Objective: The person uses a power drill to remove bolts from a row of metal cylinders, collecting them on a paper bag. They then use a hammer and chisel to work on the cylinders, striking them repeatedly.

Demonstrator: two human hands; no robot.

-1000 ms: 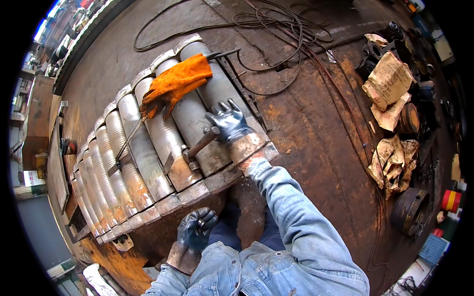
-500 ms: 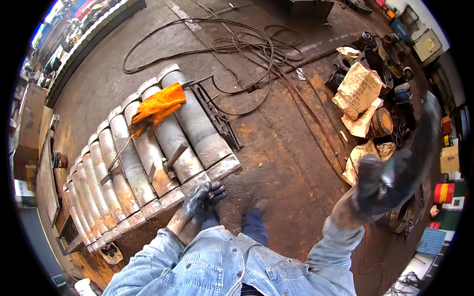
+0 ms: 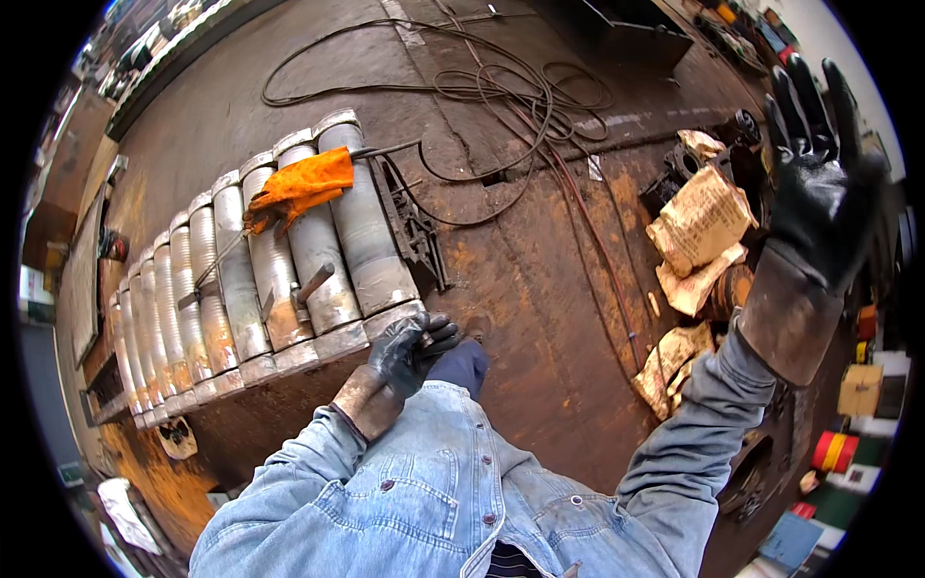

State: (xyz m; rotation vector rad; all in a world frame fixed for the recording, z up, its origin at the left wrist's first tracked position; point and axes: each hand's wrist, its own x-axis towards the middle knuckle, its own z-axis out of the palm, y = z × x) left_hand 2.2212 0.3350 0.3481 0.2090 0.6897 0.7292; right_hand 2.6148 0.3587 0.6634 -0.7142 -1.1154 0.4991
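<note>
My left hand, in a black coated glove, is at the near right corner of a slanting row of metal cylinders. Its fingers are curled, and a small pale spot shows between them; what it is I cannot make out. At the far right, my right hand is raised in a black glove with a brown cuff, fingers spread and palm bare of any object. An orange work glove lies across the cylinders, a thin rod sticking out near its lower end. Below it rests a hammer-like metal tool.
Dark cables lie looped on the brown floor, one running to the orange glove. Torn paper sacks and dark metal parts are heaped on the right. A dark metal box stands at the far side.
My right hand, blurred and lower before, is now up with its fingers spread. My left hand stays curled by the cylinders' corner. The view has shifted slightly.
</note>
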